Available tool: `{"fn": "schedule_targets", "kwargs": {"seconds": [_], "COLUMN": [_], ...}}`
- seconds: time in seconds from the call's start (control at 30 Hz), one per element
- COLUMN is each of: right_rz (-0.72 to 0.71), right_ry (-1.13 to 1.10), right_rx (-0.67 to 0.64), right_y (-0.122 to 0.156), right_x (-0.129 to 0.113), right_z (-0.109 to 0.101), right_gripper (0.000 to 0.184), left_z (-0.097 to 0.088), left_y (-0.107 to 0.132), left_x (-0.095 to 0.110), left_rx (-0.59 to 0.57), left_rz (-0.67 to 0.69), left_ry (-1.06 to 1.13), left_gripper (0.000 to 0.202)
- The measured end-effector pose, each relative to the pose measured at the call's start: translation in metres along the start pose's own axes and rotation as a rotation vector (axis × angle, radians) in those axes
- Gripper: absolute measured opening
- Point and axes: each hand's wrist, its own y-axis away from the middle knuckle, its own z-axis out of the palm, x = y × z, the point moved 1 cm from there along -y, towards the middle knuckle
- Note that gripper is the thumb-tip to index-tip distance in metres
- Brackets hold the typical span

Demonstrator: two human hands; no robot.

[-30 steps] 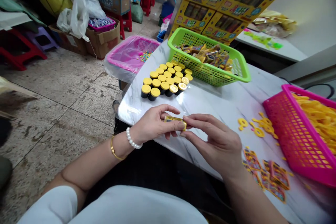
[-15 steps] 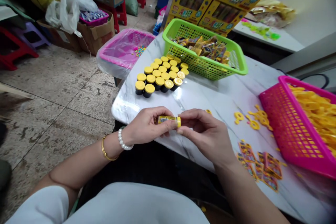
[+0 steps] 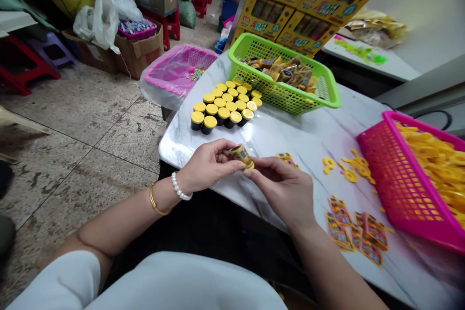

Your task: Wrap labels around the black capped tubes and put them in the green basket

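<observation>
A small yellow-labelled tube (image 3: pixel 241 155) is held between both hands above the table's front edge. My left hand (image 3: pixel 209 167) wraps round its left end, with the thumb along the near side. Thumb and fingertips of my right hand (image 3: pixel 281 186) pinch its right end. Just beyond the right hand lies a printed card (image 3: pixel 288 160), partly hidden by the fingers. Farther back on the table, small dark cups with yellow lids (image 3: pixel 220 102) stand upright in a close group.
Behind the cups, a green basket (image 3: pixel 283 99) holds wrapped tubes. To the right, a pink basket (image 3: pixel 399 189) is full of yellow plastic pieces; loose yellow pieces (image 3: pixel 350 174) and printed cards (image 3: pixel 339 232) lie beside it. A plastic-lined pink basin (image 3: pixel 163 77) adjoins the table's left edge.
The tube has turned from lying level to slanting, its right end now lower. My right hand has shifted slightly down, uncovering more of the card behind it.
</observation>
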Motion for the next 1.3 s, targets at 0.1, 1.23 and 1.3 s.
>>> {"fn": "schedule_targets", "kwargs": {"seconds": [0.1, 1.23, 1.3], "right_rz": [-0.006, 0.01, -0.041], "right_ry": [-0.016, -0.51, -0.43], "right_rx": [-0.004, 0.134, 0.12], "right_y": [0.0, -0.013, -0.014], "right_x": [-0.001, 0.017, 0.015], "right_z": [0.001, -0.006, -0.008], "right_gripper": [0.019, 0.005, 0.009], "left_z": [-0.001, 0.013, 0.01], "left_y": [0.0, -0.053, -0.054], "left_x": [0.001, 0.015, 0.014], "left_rx": [-0.041, -0.364, -0.372], "left_rz": [-0.027, -0.213, -0.275], "left_ry": [-0.061, 0.043, 0.048], "left_gripper": [0.049, 0.058, 0.058]}}
